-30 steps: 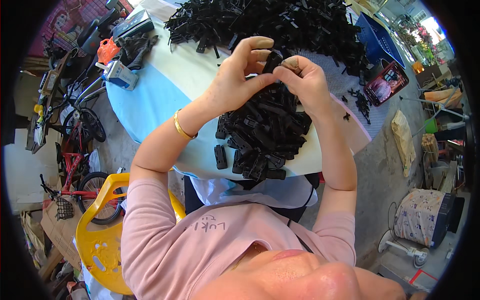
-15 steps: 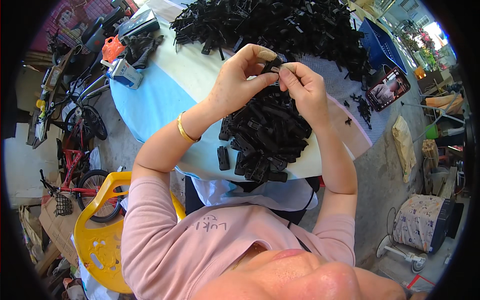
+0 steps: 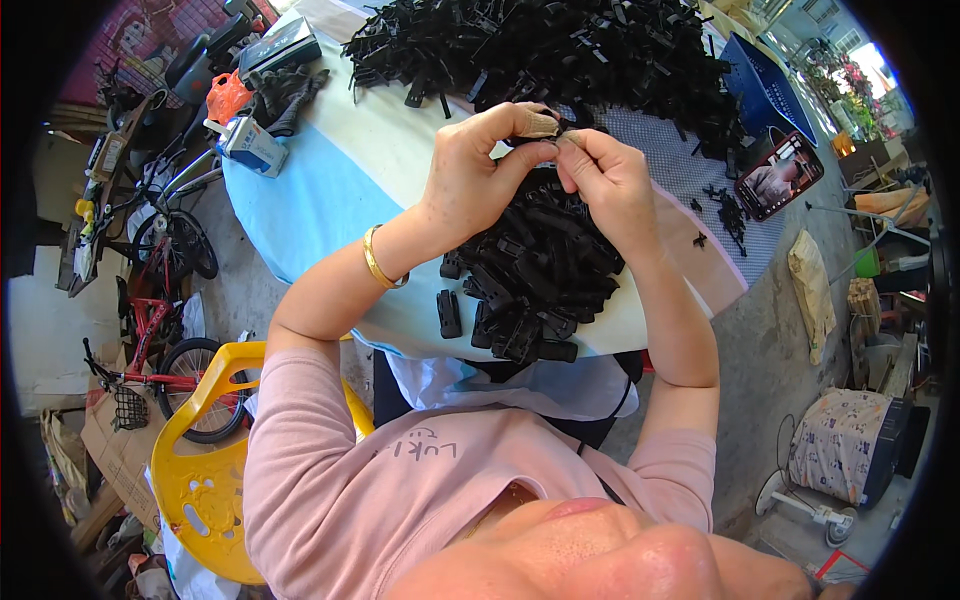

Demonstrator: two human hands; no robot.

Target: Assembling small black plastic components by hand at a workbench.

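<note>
My left hand (image 3: 480,160) and my right hand (image 3: 608,182) meet above the table, fingertips pinched together. Between them is a small black plastic part (image 3: 548,140), mostly covered by my fingers. Tan tape wraps some fingertips on both hands. Right below lies a heap of black plastic pieces (image 3: 540,270), oblong and clip-like. One loose black piece (image 3: 449,314) rests on the cloth to the left of that heap. Beyond my hands spreads a much larger pile of thin black parts (image 3: 550,55).
A phone (image 3: 780,177) leans at the table's right, beside scattered tiny black bits (image 3: 728,218). Behind it stands a blue basket (image 3: 757,90). At the far left sit a small white-and-blue box (image 3: 252,146), an orange bag (image 3: 228,97) and a dark box (image 3: 280,50). A yellow chair (image 3: 200,470) is at left.
Both hands stay pinched together over the heap. My left hand has dipped slightly and turned, so the black part is more hidden by its fingers.
</note>
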